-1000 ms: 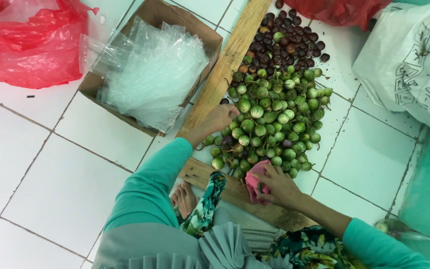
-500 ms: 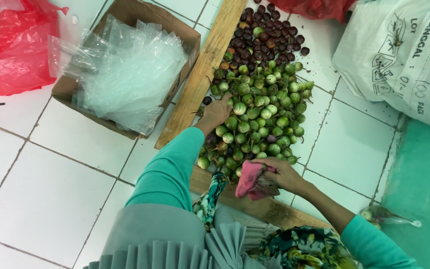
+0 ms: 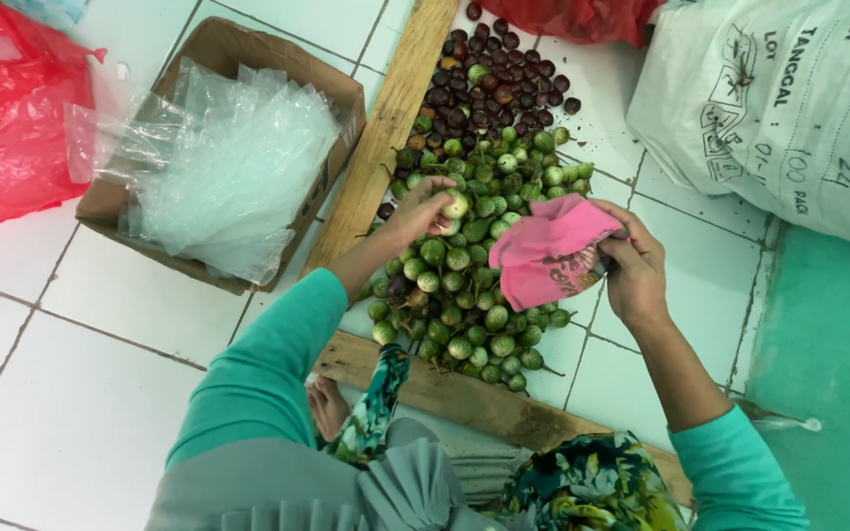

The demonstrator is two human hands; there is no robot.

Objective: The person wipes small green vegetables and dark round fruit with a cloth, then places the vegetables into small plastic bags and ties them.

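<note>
Head view, green fruit (image 3: 456,206) in left fingers (image 3: 433,189)

bare tiles (image 3: 81,393) left; box (image 3: 223,44) beyond

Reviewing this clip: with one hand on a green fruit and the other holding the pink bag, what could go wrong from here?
1. The left hand grips one small green fruit on top of the loose heap; lifting it may send neighbours rolling onto the white tiles.
2. The pink bag in the right hand looks crumpled, its mouth hidden, so a fruit could miss it.
3. Dark fruits touch the green ones, so the kinds could mix.
</note>
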